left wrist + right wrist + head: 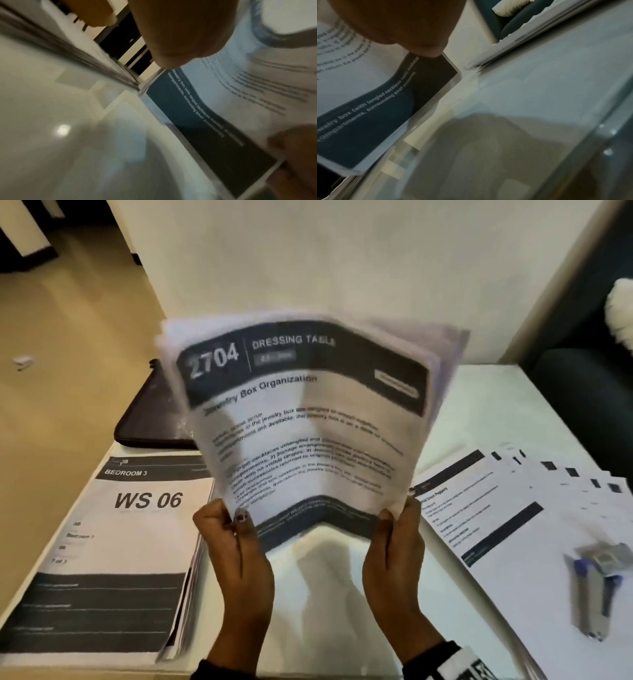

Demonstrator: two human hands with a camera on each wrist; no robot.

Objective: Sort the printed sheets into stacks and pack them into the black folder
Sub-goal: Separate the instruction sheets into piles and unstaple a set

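On the white table [342, 577], a thick stack headed "WS 06" [113, 546] lies left, the black folder [154, 419] behind it. The left hand [236, 546] and right hand [394, 546] both pinch the bent bundle of printed sheets [308, 419], lifted above the table. Fanned sheets [507, 508] lie right.
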